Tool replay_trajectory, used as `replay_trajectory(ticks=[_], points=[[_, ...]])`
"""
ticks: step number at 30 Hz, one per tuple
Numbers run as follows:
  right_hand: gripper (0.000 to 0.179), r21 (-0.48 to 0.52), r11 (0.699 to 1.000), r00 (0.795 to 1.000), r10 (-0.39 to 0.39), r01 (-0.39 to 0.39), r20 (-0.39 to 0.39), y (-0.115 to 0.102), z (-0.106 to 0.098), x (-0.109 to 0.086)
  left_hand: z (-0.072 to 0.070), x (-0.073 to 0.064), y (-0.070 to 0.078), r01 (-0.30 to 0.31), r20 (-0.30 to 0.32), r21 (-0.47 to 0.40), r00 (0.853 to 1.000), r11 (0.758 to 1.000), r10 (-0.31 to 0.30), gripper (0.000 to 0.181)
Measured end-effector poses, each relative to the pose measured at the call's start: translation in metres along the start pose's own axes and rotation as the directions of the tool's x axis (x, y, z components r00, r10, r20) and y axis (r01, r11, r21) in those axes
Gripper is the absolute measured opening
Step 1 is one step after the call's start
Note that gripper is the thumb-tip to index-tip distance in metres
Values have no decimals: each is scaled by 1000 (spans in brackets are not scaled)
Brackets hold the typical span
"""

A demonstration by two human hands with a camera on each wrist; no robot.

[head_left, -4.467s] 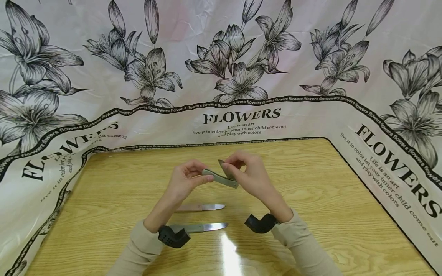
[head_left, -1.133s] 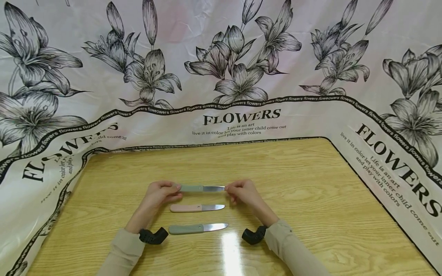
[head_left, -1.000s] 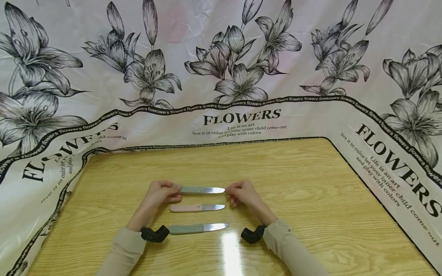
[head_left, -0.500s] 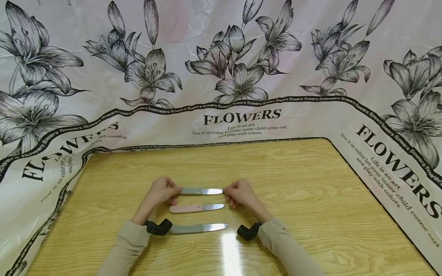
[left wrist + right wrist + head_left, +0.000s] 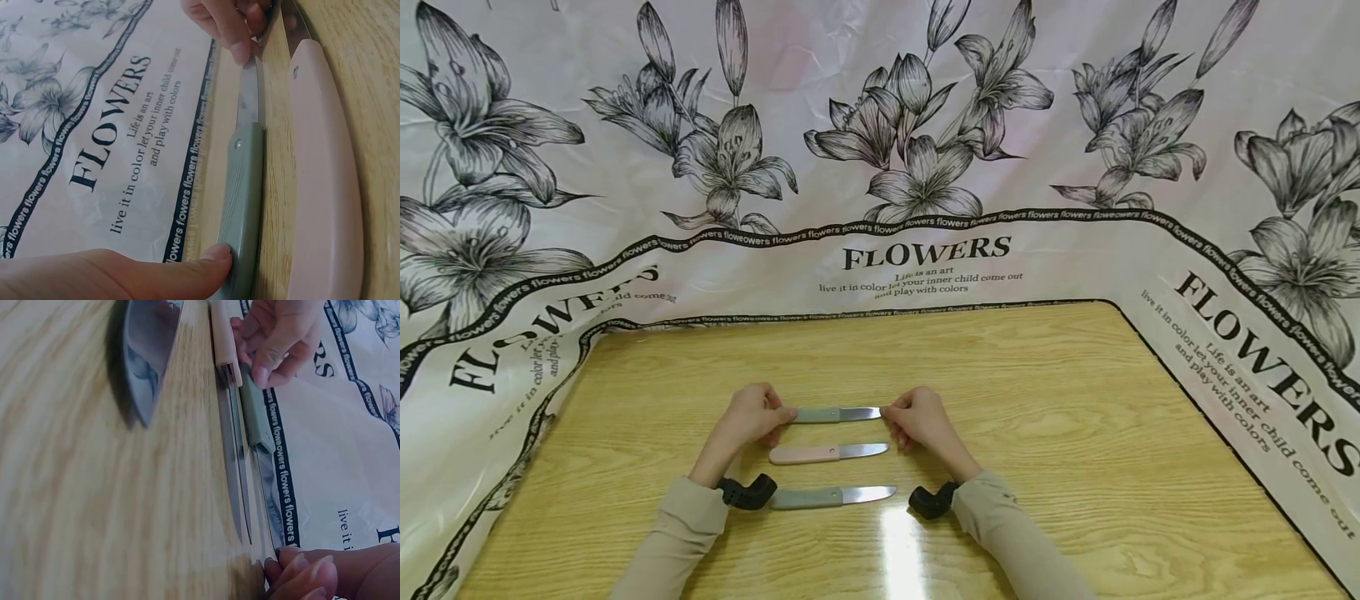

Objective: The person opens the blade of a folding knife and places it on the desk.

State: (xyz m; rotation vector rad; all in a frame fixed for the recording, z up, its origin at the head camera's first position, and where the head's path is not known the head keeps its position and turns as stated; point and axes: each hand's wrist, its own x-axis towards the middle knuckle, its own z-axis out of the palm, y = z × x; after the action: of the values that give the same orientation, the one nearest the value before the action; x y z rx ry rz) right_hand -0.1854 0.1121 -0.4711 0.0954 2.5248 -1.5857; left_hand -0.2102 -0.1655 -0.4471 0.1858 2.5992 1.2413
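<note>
A folding knife with a green handle [image 5: 817, 415] lies unfolded at the back of a row of three, its blade pointing right. My left hand [image 5: 748, 416] pinches its handle end, the thumb [image 5: 209, 269] along the side in the left wrist view. At the other end my right hand [image 5: 922, 418] pinches the blade tip between thumb and finger. Just in front lies an unfolded pink-handled knife [image 5: 805, 455], parallel to it and untouched. Nearest the body is another green-handled knife [image 5: 808, 498], also unfolded, its handle end partly hidden by the left wrist camera.
The wood-grain table [image 5: 1075, 433] carries a bright light reflection near its front. A white cloth [image 5: 925, 267] printed with flowers and lettering borders the back and sides. Black wrist cameras [image 5: 749, 492] sit on both wrists.
Earlier the green knife was held up, half folded, between both hands. It is now unfolded and lowered behind the pink knife. Over the last second it has shifted slightly left.
</note>
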Motion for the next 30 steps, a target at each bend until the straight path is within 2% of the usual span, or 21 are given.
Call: replay_trajectory(ticks=[8,15,25,30], points=[[25,-48,999,1000,-12,11,-20,1,1,-2,1,-2,-1,-1,8,10,1000,1000,1,22],[26,-38,999,999,-24,23,-26,3,0,-3,1,-2,-1,0,13,20,1000,1000,0,22],[26,-13,1000,1000,-20,20,21,3,-2,-5,0,-1,-2,15,17,51,1000,999,-15,25],[23,-18,1000,998,-18,19,67,0,-5,-6,-6,-4,-1,5,-13,78,1000,997,-4,30]])
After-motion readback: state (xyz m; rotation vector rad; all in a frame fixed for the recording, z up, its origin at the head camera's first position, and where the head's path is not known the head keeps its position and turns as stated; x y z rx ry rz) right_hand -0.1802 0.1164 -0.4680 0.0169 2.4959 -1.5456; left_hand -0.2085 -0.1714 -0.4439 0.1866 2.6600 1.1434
